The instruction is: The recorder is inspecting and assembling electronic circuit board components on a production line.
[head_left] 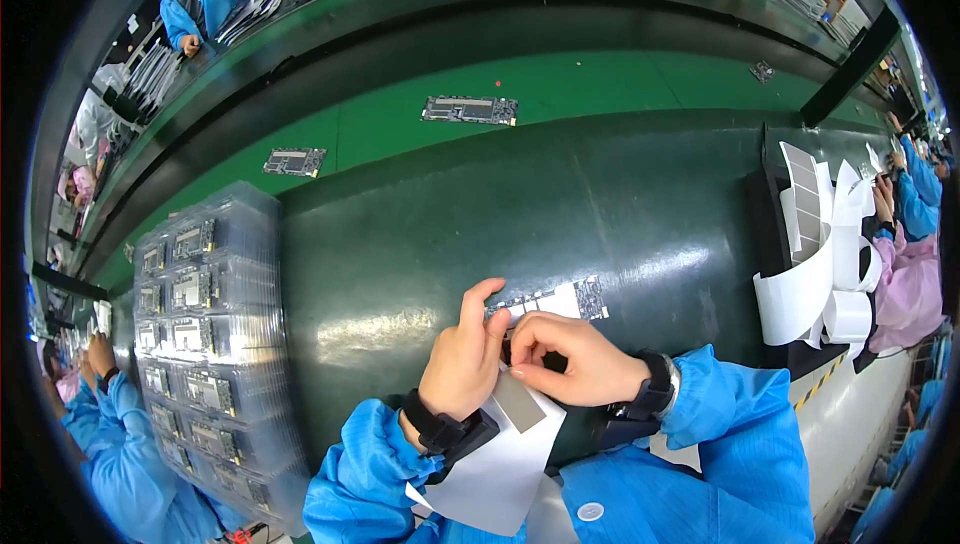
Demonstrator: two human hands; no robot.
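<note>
A white backing sheet with a grey rectangular sticker near its upper end hangs below my hands. My left hand is curled at the sheet's upper edge, gripping it, with index finger and thumb pointing up. Close beside it, my right hand is closed in a pinch over the sticker's upper end; what lies between its fingertips is hidden. Just beyond my fingers a circuit board with light panels rests on the dark green bench, partly covered by my hands.
Stacked clear trays of circuit boards stand at left. A black holder with white liner strips and grey stickers stands at right. Beyond, a green belt carries boards, including a long one. Co-workers in blue sit around.
</note>
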